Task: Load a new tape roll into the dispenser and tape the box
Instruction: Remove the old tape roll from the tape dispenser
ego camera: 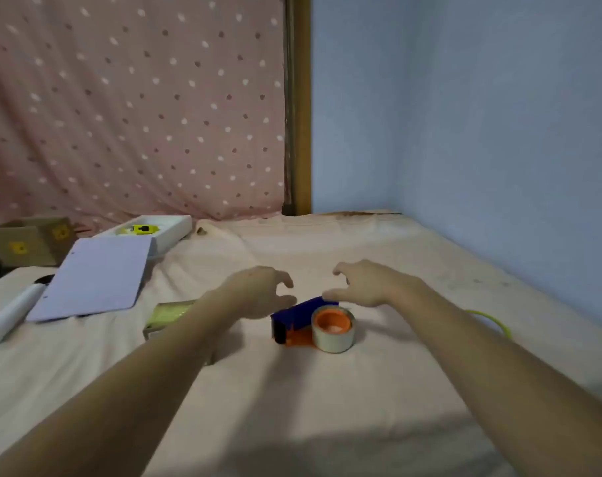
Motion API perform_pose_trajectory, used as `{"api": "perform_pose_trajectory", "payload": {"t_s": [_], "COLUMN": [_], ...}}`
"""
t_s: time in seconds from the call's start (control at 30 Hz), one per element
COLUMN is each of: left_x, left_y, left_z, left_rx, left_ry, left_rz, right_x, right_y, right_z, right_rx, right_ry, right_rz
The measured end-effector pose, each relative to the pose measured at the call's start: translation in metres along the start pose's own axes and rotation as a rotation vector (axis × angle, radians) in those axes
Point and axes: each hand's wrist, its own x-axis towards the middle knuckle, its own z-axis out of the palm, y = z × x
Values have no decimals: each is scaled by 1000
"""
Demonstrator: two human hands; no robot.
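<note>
- Two bare hands are seen in the head view, both stretched out over a pink bedsheet point(413, 339) and held just above the tape dispenser point(297, 320) — neither is closed on anything.
- The left hand point(261, 290) is held palm down with the fingers curled and spread; its thumb lies just beside the blue top of the dispenser, though whether it is touching cannot be told.
- The right hand point(368, 284) is likewise half open, fingers arched downward, its thumb reaching toward the far end of the blue body; contact there cannot be told either.
- The dispenser is found lying near the middle of the sheet, blue above and orange below, with a tape roll point(334, 330) seated on its orange hub at the right end.
- The step in hand is judged to be the loading or its close: a roll is already on the hub, but whether the tape end is threaded to the cutter cannot be made out.
- The next move is judged to call for a grasp of the dispenser body with one hand, while the free tape end is sought with the other.
- A cardboard box point(31, 244) is seen at the far left, well apart from the dispenser — probably the one to be taped, so a carry across the sheet would be needed.
- One small greenish box point(170, 316) lies just left of the left forearm, partly hidden by it.
</note>
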Motion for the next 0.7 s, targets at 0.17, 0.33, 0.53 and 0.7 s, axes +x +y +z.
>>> {"api": "perform_pose_trajectory", "payload": {"t_s": [0.17,0.33,0.53,0.7], "left_x": [-1,-8,-21,-31], "left_y": [19,14,-4,-22], "left_z": [39,65,77,75], "left_rx": [-44,-126,-199,-158], "left_ry": [-113,-91,12,38], "left_rz": [74,42,-11,-69], "right_x": [-18,-25,-24,-20], "right_y": [-5,-7,-14,-34], "right_z": [47,77,83,86], "right_rx": [73,122,197,238], "right_ry": [-57,58,77,78], "right_rz": [28,-6,-32,-61]}}
